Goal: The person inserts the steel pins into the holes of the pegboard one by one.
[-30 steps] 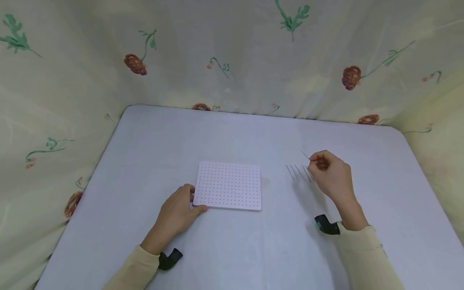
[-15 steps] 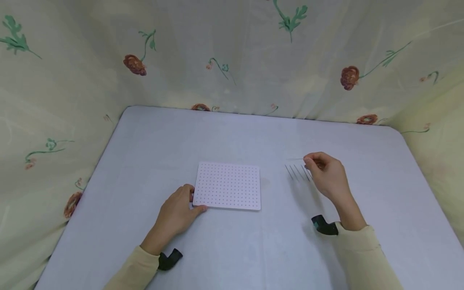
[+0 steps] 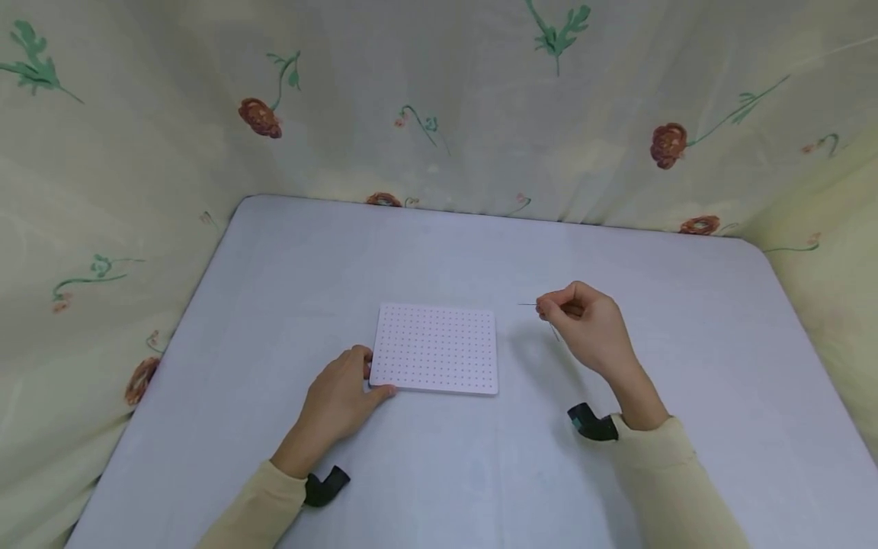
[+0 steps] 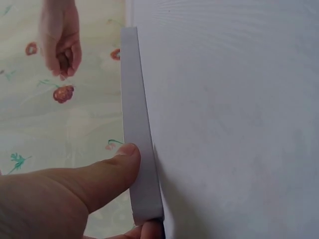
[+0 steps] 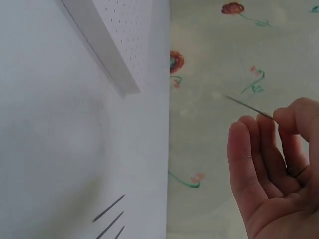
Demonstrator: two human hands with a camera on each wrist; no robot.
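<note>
Needle (image 5: pixel 249 107) pinched by right fingers (image 5: pixel 239 149) hovers clear of the board (image 3: pixel 435 348), whose corner edges left fingers (image 4: pixel 107 177) grip.

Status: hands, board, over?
Left hand gripping board at near left corner. Right hand pinching needle, off board. Right hand partly hiding loose needles from head view.

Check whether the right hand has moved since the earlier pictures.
Yes: in the head view, the right hand has moved left, closer to the board, which has stayed put.
</note>
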